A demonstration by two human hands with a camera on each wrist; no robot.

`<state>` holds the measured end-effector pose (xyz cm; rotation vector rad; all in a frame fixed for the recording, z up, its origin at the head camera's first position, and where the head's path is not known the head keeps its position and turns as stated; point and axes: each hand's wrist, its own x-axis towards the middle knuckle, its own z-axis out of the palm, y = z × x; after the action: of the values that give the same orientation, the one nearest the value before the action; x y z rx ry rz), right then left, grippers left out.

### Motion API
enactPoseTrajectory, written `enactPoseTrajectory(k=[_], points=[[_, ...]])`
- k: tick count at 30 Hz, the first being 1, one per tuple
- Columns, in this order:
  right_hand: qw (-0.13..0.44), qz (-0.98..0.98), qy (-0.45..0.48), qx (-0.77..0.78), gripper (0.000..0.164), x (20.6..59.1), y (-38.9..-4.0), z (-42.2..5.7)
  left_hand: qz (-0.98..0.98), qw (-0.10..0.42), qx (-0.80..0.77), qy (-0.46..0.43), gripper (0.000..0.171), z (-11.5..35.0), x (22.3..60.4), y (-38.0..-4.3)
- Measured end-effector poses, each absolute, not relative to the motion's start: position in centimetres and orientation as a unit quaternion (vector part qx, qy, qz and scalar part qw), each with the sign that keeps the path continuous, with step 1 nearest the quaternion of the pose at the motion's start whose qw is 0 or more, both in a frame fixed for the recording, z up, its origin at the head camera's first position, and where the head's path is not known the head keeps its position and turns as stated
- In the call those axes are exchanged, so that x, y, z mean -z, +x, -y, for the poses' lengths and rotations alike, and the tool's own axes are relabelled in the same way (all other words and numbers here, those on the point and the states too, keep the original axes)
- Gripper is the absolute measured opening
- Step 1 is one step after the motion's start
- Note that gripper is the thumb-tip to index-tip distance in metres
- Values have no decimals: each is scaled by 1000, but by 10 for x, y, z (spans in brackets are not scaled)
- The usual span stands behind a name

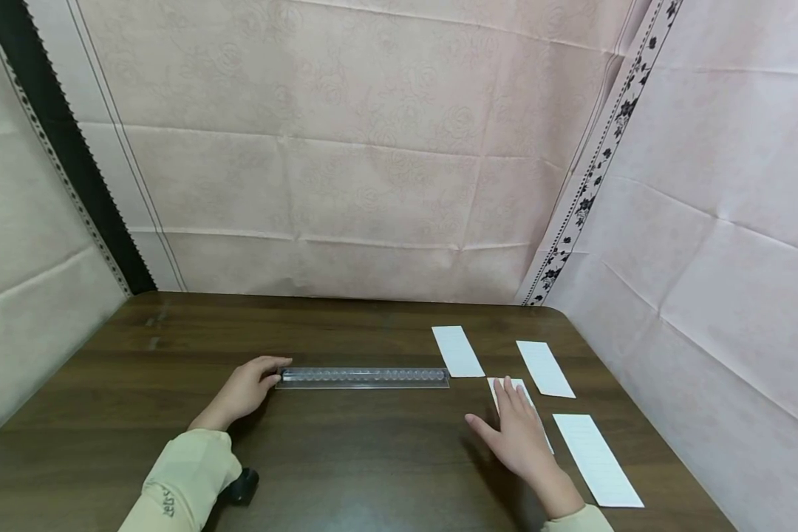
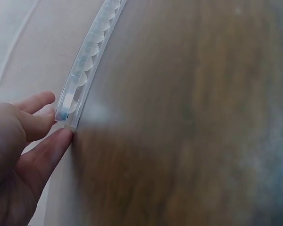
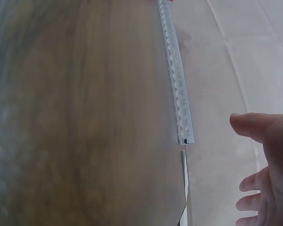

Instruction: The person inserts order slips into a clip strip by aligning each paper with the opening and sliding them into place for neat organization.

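A long clear plastic strip (image 1: 364,378) with a row of rounded, scalloped shapes inside lies crosswise on the table. At its left end my left hand (image 1: 242,388) pinches the corner between thumb and fingers; the left wrist view shows the fingertips right at the end of the strip (image 2: 87,63). My right hand (image 1: 515,432), fingers straight and thumb spread to the side, is over a white card (image 1: 522,388) and partly hides it. In the right wrist view the right hand (image 3: 269,165) holds nothing, and the strip's other end (image 3: 185,127) is ahead of its thumb.
More white cards lie around the right hand: one (image 1: 458,351) just past the strip's right end, another (image 1: 546,369) farther right, and a third (image 1: 597,459) nearer me. Pale patterned cloth (image 1: 372,185) hangs behind the brown table (image 1: 346,458) and along both sides.
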<state>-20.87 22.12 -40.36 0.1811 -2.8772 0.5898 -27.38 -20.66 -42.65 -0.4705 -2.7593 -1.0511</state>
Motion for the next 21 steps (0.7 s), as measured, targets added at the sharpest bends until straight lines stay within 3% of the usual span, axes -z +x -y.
enactPoseTrajectory(k=[9,21], points=[[88,973,41,-210,81,405,-211,-229,917,98,354,-158,28,207,431,-277],[67,973,-1,-221,83,407,-214,-244,913,90,365,-156,27,210,431,-281]])
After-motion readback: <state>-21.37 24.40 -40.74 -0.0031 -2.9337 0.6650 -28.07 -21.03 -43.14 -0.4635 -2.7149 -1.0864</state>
